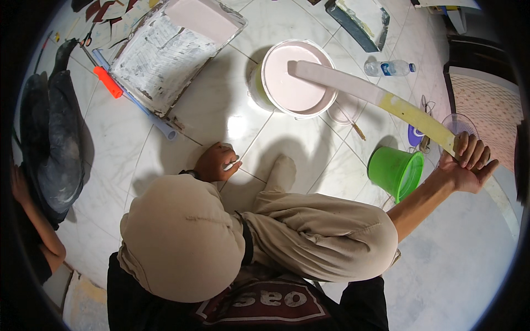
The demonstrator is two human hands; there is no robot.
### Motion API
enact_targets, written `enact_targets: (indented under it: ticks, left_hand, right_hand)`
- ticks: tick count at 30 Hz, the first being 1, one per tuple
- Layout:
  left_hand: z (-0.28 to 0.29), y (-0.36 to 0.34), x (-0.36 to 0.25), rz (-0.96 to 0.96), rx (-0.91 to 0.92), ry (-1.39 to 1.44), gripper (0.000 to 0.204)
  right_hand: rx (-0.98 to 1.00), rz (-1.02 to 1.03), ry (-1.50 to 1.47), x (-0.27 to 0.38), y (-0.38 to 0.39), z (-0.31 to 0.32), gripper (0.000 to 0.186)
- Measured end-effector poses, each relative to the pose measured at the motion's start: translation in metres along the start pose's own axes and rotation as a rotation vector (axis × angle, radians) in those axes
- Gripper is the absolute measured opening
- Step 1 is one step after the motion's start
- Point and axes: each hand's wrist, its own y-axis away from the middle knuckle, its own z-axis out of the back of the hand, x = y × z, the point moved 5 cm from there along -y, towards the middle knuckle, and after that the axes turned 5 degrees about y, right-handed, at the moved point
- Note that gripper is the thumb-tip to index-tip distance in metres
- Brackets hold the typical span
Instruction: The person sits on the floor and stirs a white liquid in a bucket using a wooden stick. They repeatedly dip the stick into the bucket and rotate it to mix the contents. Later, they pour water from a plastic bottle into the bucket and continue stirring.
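Note:
My right hand (pixel 469 160) is closed around the yellowish upper part of a long flat stirring stick (pixel 406 113). Its lower stretch is coated in pale pink, and the tip lies over the pale pink paint (pixel 290 91) inside a round bucket (pixel 256 87). Whether the tip dips under the surface is hard to tell. By my bent knee, my left hand (pixel 217 161) is closed, with a small white stick-like thing (pixel 229 165) at its fingers, too small to name.
A paint-smeared roller tray (pixel 160 60), an orange-handled tool (pixel 107 81) and a blue pole (pixel 160 126) lie ahead left. Around the right are a green bucket (pixel 389 172), a plastic bottle (pixel 390 68) and a dark tray (pixel 356 25). Another person's leg (pixel 55 138) is far left.

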Motion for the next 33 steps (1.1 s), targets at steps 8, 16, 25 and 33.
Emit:
enact_targets:
  ticks: [8, 16, 25, 33]
  left_hand:
    - [0.005, -0.003, -0.007, -0.050, -0.020, 0.016, 0.024]
    - [0.002, -0.004, -0.007, -0.075, -0.037, 0.031, 0.022]
    - [-0.001, -0.007, -0.004, -0.044, -0.011, -0.009, 0.022]
    - [-0.001, -0.004, -0.004, -0.064, -0.029, -0.022, 0.023]
  right_hand:
    - [0.138, -0.053, -0.006, 0.006, -0.005, -0.028, 0.047]
    - [0.010, -0.053, 0.309, -0.073, 0.018, -0.042, 0.053]
    - [-0.271, -0.235, 0.095, -0.148, 0.048, 0.006, 0.057]
    - [-0.485, -0.279, -0.065, -0.168, 0.066, 0.055, 0.053]
